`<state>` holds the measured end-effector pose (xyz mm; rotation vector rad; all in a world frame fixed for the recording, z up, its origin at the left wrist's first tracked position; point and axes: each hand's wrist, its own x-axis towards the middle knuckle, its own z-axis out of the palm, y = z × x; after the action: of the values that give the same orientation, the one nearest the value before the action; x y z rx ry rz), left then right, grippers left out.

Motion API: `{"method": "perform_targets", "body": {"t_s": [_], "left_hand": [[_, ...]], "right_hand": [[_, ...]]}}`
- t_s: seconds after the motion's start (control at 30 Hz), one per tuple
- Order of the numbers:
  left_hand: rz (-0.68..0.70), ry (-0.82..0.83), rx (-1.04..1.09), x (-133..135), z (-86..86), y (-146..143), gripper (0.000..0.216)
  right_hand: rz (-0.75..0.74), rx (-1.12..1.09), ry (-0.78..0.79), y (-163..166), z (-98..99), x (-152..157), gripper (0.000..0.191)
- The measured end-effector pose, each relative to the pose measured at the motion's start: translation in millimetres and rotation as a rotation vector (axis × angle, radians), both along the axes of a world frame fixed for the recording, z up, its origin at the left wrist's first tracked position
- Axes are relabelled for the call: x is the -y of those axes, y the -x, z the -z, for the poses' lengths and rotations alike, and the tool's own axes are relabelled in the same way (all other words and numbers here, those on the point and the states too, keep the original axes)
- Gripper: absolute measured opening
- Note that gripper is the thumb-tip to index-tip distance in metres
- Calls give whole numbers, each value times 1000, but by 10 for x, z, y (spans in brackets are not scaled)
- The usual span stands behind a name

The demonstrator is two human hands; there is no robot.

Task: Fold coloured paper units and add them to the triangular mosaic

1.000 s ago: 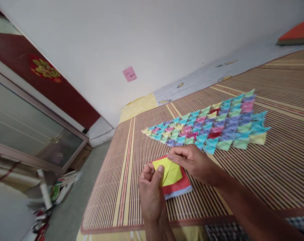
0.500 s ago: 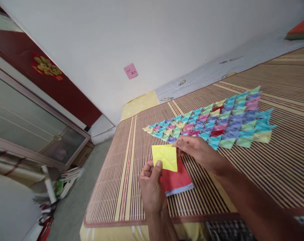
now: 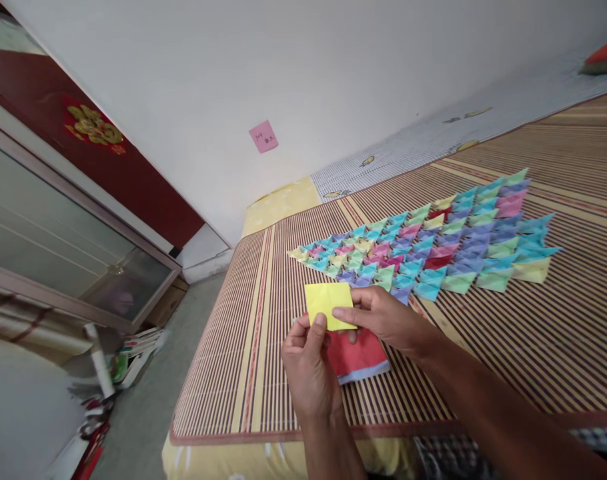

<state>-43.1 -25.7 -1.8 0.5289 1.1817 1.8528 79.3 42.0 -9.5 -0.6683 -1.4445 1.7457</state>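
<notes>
A small yellow square of folded paper (image 3: 328, 301) is held up between both hands, with faint creases across its face. My left hand (image 3: 309, 360) pinches its lower left edge, thumb on the front. From the right side, my right hand (image 3: 383, 317) grips it, the thumb lying over the lower right part and the other fingers behind. Below the hands, a stack of paper with a red sheet on top (image 3: 361, 353) lies on the striped mat, partly covered by my fingers. Beyond it spreads a wedge of many folded paper pieces (image 3: 433, 243) in blue, green, purple, pink, red and yellow.
The striped bamboo mat (image 3: 223, 373) covers a bed against a white wall. A pink note (image 3: 264, 137) is stuck on the wall. At the left are a glass-paned door (image 3: 73, 233) and clutter (image 3: 128, 360) on the floor. A red-orange cushion (image 3: 606, 57) sits far right.
My right hand has moved from the paper's upper right corner down onto its lower right part, its thumb now across the front. The yellow paper looks flatter and squarer.
</notes>
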Motion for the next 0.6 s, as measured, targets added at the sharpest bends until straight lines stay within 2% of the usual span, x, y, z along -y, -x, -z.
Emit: {"method": "perform_targets", "body": {"t_s": [0.23,0.4,0.5,0.6], "left_hand": [[92,-37,112,-6,-40,-4,34],[88,-50,138,-15,-33,6,34],[64,-52,151,-13,-23,20,34],[56,-53,133,2,-15,51,34]], "right_hand": [[-38,-72,-10,-6,8,0,28],[-56,-127,16,15,-11,13,27],[-74,-96,22,7,22,-4,29],[-167,-14,-22,-56,60,-58,28]]}}
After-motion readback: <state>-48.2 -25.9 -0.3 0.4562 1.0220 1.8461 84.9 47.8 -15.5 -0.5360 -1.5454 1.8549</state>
